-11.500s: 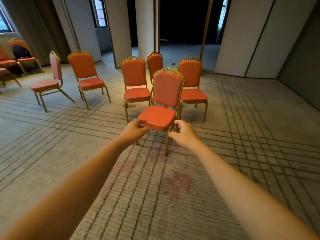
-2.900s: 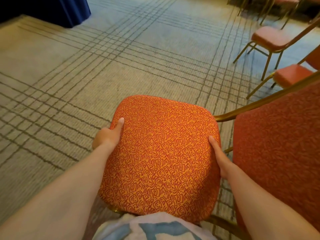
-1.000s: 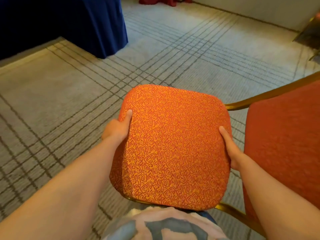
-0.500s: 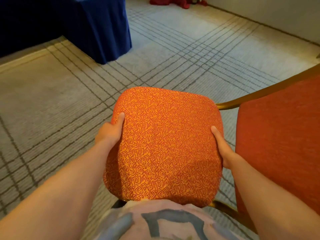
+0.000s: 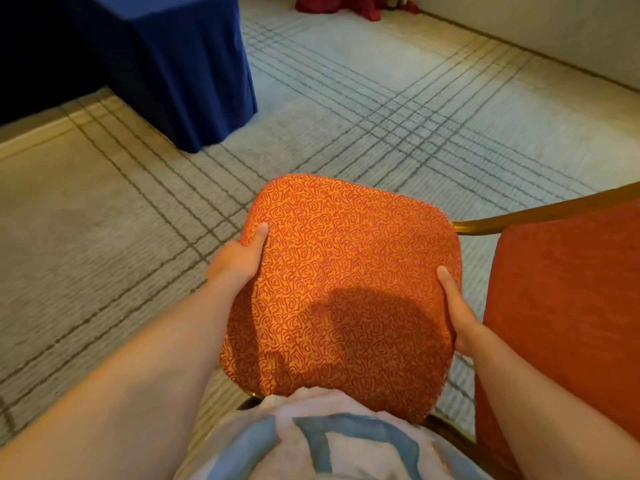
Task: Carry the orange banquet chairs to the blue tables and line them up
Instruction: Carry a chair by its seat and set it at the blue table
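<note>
The person holds an orange chair [image 5: 346,289] close in front of the body, gripping its padded seat [image 5: 349,237] from both sides. The left hand [image 5: 235,261] clasps the left edge of the seat, with the thumb lying on top of the patterned fabric and the fingers hidden underneath. The right hand [image 5: 457,310] clasps the right edge in the same way, thumb on top and fingers out of sight below. The near edge of the seat touches the person's white and blue shirt [image 5: 329,441]. The chair is turned so that its orange backrest [image 5: 568,306] stands at the right, edged by a gold metal frame [image 5: 540,211] that runs to the right border. The chair's legs cannot be seen.

A table [image 5: 166,64] draped in dark blue cloth down to the floor stands at the far left, well apart from the chair. A pale carpet [image 5: 104,220] with dark crossing lines lies between them. At the far edge, some red cloth [image 5: 339,8] lies on the floor beside a light wall [image 5: 554,29].
</note>
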The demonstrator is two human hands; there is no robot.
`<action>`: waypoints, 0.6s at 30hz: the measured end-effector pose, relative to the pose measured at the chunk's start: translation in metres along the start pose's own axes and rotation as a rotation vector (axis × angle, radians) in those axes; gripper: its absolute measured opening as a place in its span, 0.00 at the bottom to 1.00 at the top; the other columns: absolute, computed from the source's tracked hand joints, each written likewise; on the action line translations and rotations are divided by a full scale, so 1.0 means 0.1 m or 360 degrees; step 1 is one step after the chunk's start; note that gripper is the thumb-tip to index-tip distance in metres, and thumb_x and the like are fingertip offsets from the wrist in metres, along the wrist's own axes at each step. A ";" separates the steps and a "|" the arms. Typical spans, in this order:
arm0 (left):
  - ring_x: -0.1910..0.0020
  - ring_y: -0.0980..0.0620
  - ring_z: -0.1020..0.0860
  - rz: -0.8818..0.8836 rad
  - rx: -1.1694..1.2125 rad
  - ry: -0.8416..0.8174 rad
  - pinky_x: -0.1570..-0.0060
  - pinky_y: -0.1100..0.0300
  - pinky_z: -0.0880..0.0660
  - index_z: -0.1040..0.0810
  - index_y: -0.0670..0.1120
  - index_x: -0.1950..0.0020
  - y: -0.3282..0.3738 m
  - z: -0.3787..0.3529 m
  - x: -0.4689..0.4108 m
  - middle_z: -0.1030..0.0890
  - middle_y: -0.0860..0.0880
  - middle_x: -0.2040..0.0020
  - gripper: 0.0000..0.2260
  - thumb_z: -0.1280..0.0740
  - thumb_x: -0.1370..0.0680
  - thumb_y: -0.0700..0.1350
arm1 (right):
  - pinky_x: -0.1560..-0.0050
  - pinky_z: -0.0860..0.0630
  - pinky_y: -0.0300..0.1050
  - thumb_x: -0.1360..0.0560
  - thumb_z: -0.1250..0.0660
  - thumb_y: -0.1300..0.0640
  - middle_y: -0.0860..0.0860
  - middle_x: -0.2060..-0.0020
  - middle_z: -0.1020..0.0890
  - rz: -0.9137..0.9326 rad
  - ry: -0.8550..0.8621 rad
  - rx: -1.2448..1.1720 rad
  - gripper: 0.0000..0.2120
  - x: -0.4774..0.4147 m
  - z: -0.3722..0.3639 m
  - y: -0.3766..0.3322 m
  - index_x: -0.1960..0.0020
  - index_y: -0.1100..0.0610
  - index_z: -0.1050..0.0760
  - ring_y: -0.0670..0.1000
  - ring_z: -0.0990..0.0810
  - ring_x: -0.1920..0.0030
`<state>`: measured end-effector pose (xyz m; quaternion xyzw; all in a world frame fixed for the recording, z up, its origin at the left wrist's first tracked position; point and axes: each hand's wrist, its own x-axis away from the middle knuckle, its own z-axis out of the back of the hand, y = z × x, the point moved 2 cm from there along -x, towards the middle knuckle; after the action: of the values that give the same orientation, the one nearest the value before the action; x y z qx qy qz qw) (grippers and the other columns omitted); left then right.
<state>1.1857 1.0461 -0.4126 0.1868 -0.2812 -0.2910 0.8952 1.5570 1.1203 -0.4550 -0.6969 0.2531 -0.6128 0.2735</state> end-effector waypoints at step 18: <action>0.40 0.38 0.24 0.0009 -0.0056 0.0018 0.42 0.50 0.30 0.24 0.40 0.38 2.13 0.23 -2.82 0.22 0.37 0.39 0.44 0.53 0.28 0.76 | 0.45 0.25 0.53 0.44 0.32 0.24 0.53 0.47 0.19 0.0114 -0.0050 0.0189 0.51 -2.26 -0.95 -2.70 0.27 0.48 0.33 0.57 0.21 0.45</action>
<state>1.0708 1.3809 -0.4003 0.1719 -0.2713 -0.2922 0.9008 1.4405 1.4640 -0.4207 -0.6794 0.2368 -0.6055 0.3401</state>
